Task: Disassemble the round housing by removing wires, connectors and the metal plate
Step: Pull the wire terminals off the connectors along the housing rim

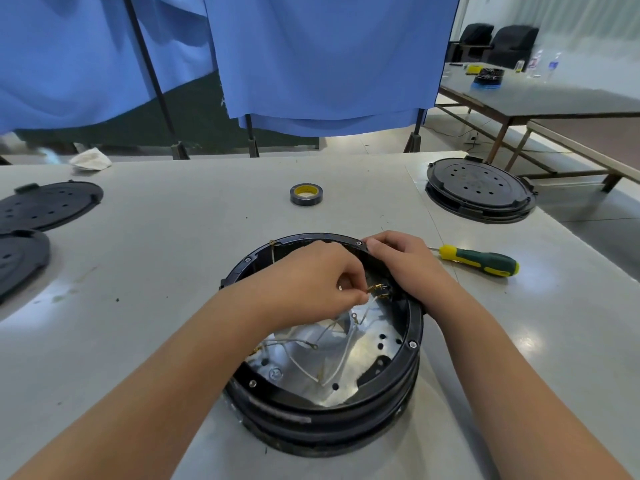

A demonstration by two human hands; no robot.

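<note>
Housing (322, 403), round, black and ribbed, sits on the grey bench (173, 237) directly in front of the person, open side up. Inside lies the shiny metal plate (346, 358), with thin white wires (332, 344) looping loosely over it and ending in small ring and spade terminals. Against the inner wall at the right sits a dark connector block (384, 291) with brass tabs.

The left hand (311, 282) reaches into the housing and pinches a brass terminal at that block between thumb and fingertips. The right hand (398, 261) curls over the rim beside it, gripping the wall to steady the shell.

The wires look limp and light and will follow wherever they are drawn; pulling is probably best done at the metal terminal rather than on the insulation, since the crimp looks like the weak point. The terminal is small and likely tight on its tab, so a straight tug seems safer than bending. The plate appears thin, stiff and possibly sharp-edged. The housing itself looks rigid and heavy enough to stay put when held at the rim.

A green-and-yellow screwdriver (481, 260) lies just right of the housing, a roll of tape (306, 194) beyond it, and other black round covers (479, 188) rest farther out on the bench.
</note>
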